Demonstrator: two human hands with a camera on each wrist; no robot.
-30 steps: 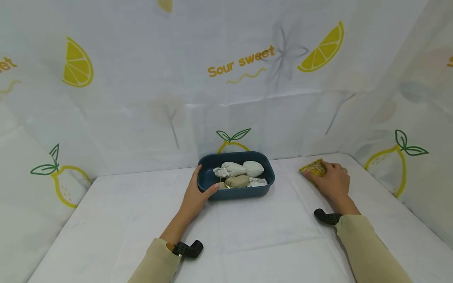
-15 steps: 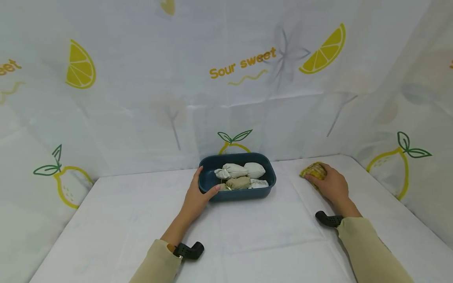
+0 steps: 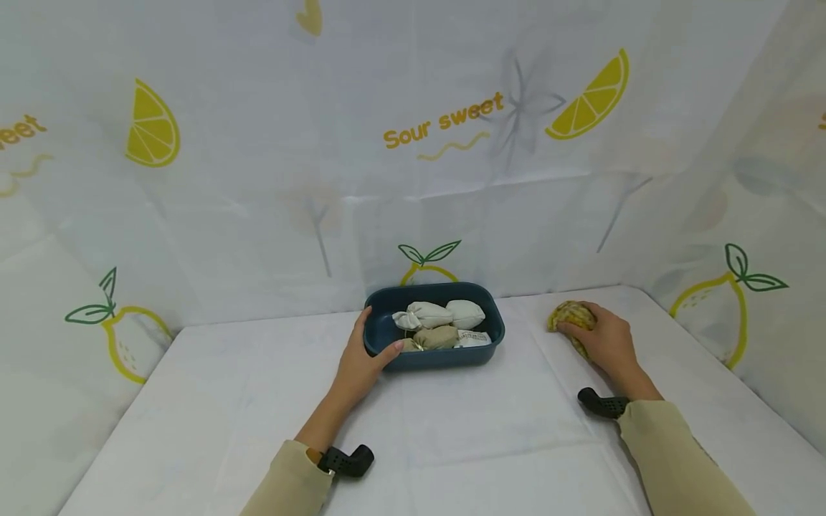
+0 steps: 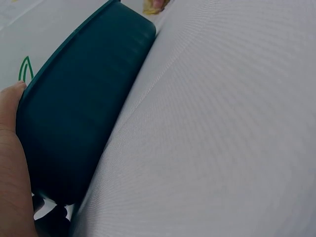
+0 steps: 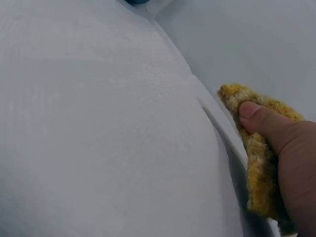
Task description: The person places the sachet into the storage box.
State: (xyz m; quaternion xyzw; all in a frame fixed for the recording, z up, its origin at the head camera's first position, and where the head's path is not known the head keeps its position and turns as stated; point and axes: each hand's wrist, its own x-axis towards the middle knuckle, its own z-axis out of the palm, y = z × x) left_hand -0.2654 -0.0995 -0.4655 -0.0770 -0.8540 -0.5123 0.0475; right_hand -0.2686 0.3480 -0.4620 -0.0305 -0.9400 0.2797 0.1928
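My left hand (image 3: 357, 364) holds the left end of a dark blue plastic bin (image 3: 452, 358), with the thumb over its near rim and fingers along its left side. Inside lie two white bundles, one of them a tied white bundle (image 3: 430, 314). Nearer the front are a beige bundle (image 3: 436, 337), a partly hidden beige one, and a white printed packet (image 3: 473, 339). To the right, my right hand (image 3: 609, 342) grips a fuzzy yellow cloth (image 5: 261, 148), bunched up, its thumb pressed on the near face. The fingers behind the cloth are hidden in the right wrist view.
A white cloth covers the table (image 3: 464, 437). Behind it rises a white curtain (image 3: 271, 179) printed with lemons, which also closes off both sides. The bin stands near the table's back edge. Black wrist straps (image 3: 348, 462) are on both forearms.
The yellow cloth has gone from a flat, pointed shape to a rounder bunch in my right hand. My left hand stays on the bin. The head view has shifted slightly.
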